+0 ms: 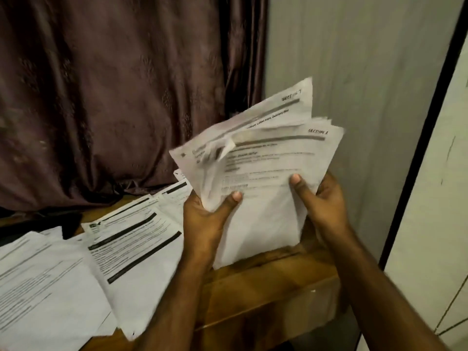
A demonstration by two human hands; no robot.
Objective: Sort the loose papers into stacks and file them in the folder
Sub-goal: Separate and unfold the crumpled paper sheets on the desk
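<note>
Papers (263, 173) held upright between left hand (205, 219) and right hand (324, 198).

Both hands (205, 219) (326, 198) grip a paper sheaf (263, 178) — upright on the table (266, 287).

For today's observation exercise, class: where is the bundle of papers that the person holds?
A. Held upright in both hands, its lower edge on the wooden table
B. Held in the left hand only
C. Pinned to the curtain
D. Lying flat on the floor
A: the left hand and right hand each grip a side of the bundle of papers, whose lower edge meets the wooden table.
</note>
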